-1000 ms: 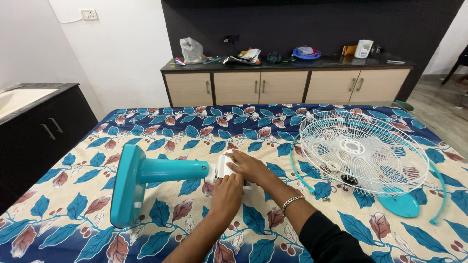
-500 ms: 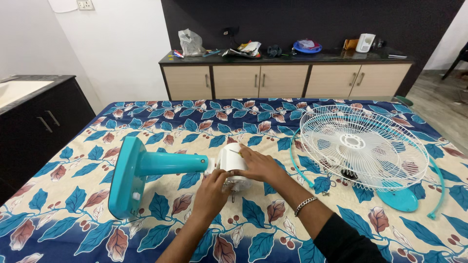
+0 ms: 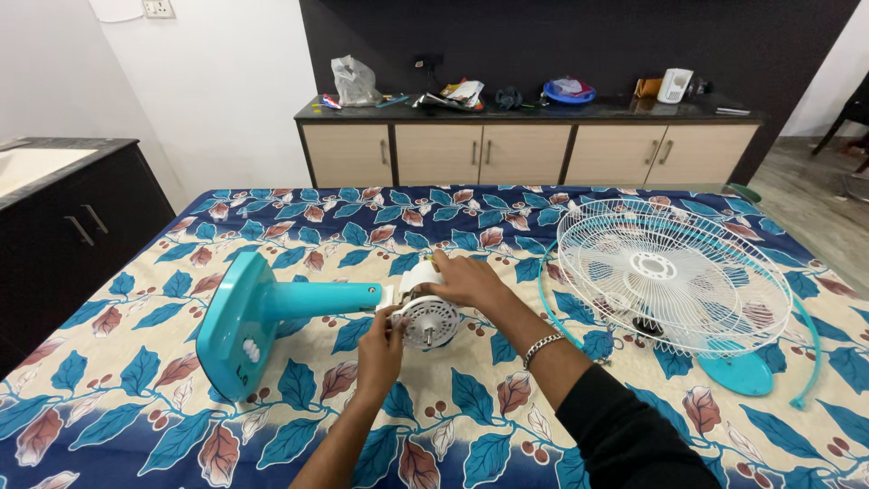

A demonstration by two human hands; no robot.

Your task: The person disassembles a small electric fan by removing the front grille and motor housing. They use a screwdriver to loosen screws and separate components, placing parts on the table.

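Near the left edge of the bed [image 3: 136,398], which is covered with a sheet of blue and brown leaves, lies a fan stand with a turquoise base [image 3: 237,324]. It is on its side, the round foot facing the left edge and the neck pointing to the middle of the bed. At the end of the neck sits the white fan motor [image 3: 425,312], with its round front plate and shaft turned toward the near edge. The left hand [image 3: 380,349] is closed on the lower left rim of the motor, fingers curled at the plate. The right hand [image 3: 466,282] lies over the top of the motor housing and grips it from above; a metal bracelet [image 3: 541,346] is on this wrist and a black sleeve [image 3: 625,435] covers the arm. So both hands are clamped on the same motor, close to each other. Toward the right edge of the bed rests a white wire fan guard [image 3: 674,276], tilted, with a turquoise ring around it, well apart from the hands. Beyond the far edge stands a long cabinet [image 3: 525,154] with small things on top.
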